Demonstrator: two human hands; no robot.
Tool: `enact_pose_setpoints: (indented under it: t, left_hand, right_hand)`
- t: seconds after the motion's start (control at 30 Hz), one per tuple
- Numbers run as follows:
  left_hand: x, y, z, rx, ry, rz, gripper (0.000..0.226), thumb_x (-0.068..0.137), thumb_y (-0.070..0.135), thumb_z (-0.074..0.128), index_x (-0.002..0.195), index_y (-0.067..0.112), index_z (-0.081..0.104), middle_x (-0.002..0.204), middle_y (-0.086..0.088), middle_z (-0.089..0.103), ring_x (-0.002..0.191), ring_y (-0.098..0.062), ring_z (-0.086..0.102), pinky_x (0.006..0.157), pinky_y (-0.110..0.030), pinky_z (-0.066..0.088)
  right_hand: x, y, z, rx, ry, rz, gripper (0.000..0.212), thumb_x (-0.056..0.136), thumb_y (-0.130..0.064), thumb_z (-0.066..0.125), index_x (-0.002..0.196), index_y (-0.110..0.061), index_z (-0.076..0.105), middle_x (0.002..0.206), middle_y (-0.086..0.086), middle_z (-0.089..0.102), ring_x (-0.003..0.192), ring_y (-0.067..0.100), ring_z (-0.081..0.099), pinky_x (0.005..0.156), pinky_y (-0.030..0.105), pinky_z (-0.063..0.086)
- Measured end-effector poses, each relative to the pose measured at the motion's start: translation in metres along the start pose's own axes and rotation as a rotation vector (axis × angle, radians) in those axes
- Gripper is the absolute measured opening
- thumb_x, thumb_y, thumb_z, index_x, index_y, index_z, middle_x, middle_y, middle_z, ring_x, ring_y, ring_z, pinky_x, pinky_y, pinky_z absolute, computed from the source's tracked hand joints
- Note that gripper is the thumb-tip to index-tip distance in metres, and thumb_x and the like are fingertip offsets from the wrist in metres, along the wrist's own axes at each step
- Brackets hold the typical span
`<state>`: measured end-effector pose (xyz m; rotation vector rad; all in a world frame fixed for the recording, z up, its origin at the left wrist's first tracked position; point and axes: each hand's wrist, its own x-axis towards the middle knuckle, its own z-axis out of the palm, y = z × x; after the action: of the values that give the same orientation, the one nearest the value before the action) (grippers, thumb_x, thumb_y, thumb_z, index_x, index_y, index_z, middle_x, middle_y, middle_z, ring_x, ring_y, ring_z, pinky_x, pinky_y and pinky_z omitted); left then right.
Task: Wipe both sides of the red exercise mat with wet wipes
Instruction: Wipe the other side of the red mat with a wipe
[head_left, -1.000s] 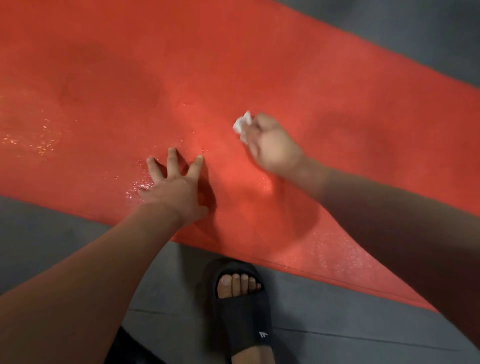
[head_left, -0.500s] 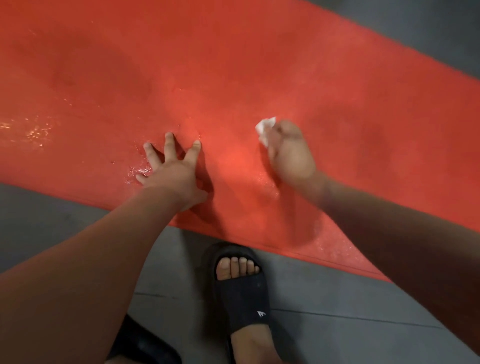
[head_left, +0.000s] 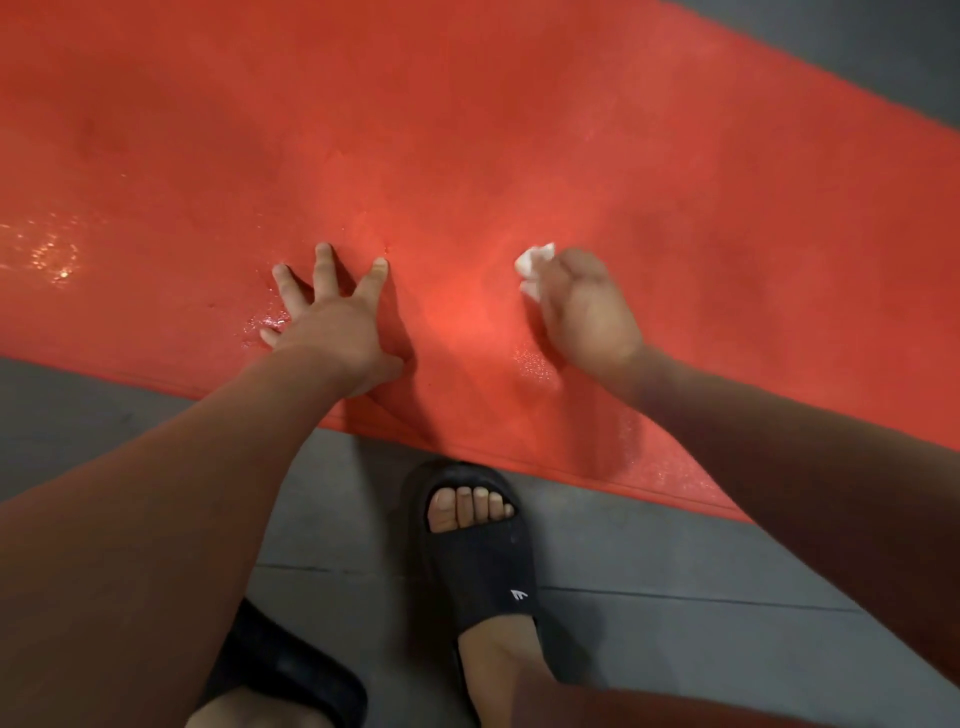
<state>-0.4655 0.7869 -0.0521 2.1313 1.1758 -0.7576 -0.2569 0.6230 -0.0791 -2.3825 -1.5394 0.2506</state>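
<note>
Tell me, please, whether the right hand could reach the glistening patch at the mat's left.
Probably not directly: the left hand, flat on the mat, lies between that patch and the right hand gripping the wipe.

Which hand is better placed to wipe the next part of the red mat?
The right hand: it holds the white wipe on the red mat. The left hand lies flat and spread near the mat's front edge, holds nothing, and probably steadies it.
</note>
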Motion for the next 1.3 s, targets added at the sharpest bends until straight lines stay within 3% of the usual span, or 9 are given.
enact_pose_setpoints:
  t: [0.13, 0.2, 0.27, 0.4, 0.5, 0.63, 0.8, 1.03, 1.3]
  left_hand:
    - [-0.001, 0.001, 0.003, -0.020, 0.006, -0.012, 0.118, 0.074, 0.042, 0.083, 0.156, 0.052, -0.002, 0.163, 0.006, -0.033, 0.149, -0.041, -0.029, 0.110, -0.080, 0.015]
    - [-0.001, 0.003, 0.005, -0.019, 0.021, -0.018, 0.118, 0.073, 0.043, 0.083, 0.156, 0.053, -0.001, 0.163, 0.007, -0.032, 0.149, -0.041, -0.028, 0.110, -0.079, 0.013]
    - [-0.002, 0.003, 0.004, -0.024, 0.031, -0.019, 0.117, 0.074, 0.043, 0.083, 0.156, 0.053, -0.001, 0.164, 0.007, -0.031, 0.150, -0.040, -0.027, 0.111, -0.079, 0.013]
    - [-0.009, 0.002, 0.004, 0.006, 0.078, -0.009, 0.107, 0.080, 0.043, 0.081, 0.157, 0.048, 0.006, 0.167, 0.005, -0.014, 0.152, -0.042, -0.015, 0.111, -0.078, 0.017]
    - [-0.025, 0.008, 0.016, 0.102, 0.211, 0.056, 0.084, 0.088, 0.036, 0.070, 0.154, 0.041, 0.019, 0.160, -0.003, 0.010, 0.148, -0.044, 0.006, 0.111, -0.074, 0.024]
    - [-0.054, 0.030, 0.048, 0.103, 0.179, 0.221, 0.070, 0.088, 0.029, 0.060, 0.150, 0.041, 0.029, 0.152, -0.003, 0.021, 0.137, -0.039, 0.021, 0.116, -0.063, 0.023]
    - [-0.076, 0.041, 0.082, 0.085, 0.107, 0.232, 0.068, 0.090, 0.031, 0.056, 0.152, 0.040, 0.030, 0.160, -0.001, 0.012, 0.144, -0.035, 0.011, 0.122, -0.060, 0.014]
    - [-0.082, 0.029, 0.082, 0.132, 0.091, 0.204, 0.072, 0.093, 0.031, 0.055, 0.156, 0.043, 0.022, 0.164, 0.002, 0.008, 0.148, -0.036, 0.009, 0.122, -0.057, 0.015]
    - [-0.082, 0.029, 0.092, 0.122, 0.169, 0.189, 0.066, 0.095, 0.042, 0.056, 0.154, 0.039, 0.025, 0.161, -0.002, 0.012, 0.145, -0.038, 0.011, 0.121, -0.058, 0.019]
  right_hand:
    - [-0.068, -0.040, 0.002, 0.114, -0.395, -0.399, 0.033, 0.103, -0.014, 0.042, 0.131, -0.003, 0.056, 0.114, 0.013, 0.060, 0.104, 0.028, 0.056, 0.092, 0.034, 0.045]
    - [-0.070, -0.028, -0.004, 0.064, -0.459, -0.507, 0.040, 0.103, -0.021, 0.036, 0.136, -0.007, 0.054, 0.120, 0.012, 0.057, 0.109, 0.027, 0.053, 0.095, 0.036, 0.044]
    - [-0.048, -0.007, -0.006, -0.006, -0.358, -0.467, 0.034, 0.101, -0.018, 0.043, 0.130, -0.009, 0.060, 0.121, 0.013, 0.059, 0.110, 0.029, 0.054, 0.097, 0.037, 0.043]
    - [-0.016, 0.017, -0.007, -0.041, -0.016, -0.099, 0.022, 0.097, -0.014, 0.048, 0.109, -0.009, 0.065, 0.097, 0.012, 0.064, 0.085, 0.037, 0.060, 0.083, 0.040, 0.049]
    - [-0.032, -0.006, 0.002, -0.015, 0.007, -0.001, 0.024, 0.097, -0.019, 0.051, 0.112, -0.009, 0.066, 0.097, 0.013, 0.065, 0.086, 0.036, 0.061, 0.083, 0.041, 0.052]
    - [-0.081, -0.026, 0.008, 0.055, -0.210, -0.231, 0.024, 0.098, -0.016, 0.057, 0.120, -0.009, 0.061, 0.107, 0.010, 0.062, 0.097, 0.029, 0.058, 0.089, 0.038, 0.045]
    - [-0.127, -0.018, -0.013, -0.007, -0.417, -0.604, 0.031, 0.092, -0.014, 0.062, 0.123, -0.011, 0.060, 0.105, 0.006, 0.059, 0.094, 0.023, 0.051, 0.088, 0.033, 0.044]
    - [-0.109, 0.013, -0.020, -0.093, -0.048, -0.061, 0.017, 0.097, -0.018, 0.052, 0.100, -0.009, 0.066, 0.087, 0.012, 0.063, 0.081, 0.037, 0.060, 0.078, 0.043, 0.048]
    - [-0.143, -0.018, 0.002, -0.021, -0.285, -0.524, 0.026, 0.098, -0.016, 0.044, 0.116, -0.007, 0.060, 0.099, 0.012, 0.060, 0.093, 0.030, 0.054, 0.089, 0.039, 0.047]
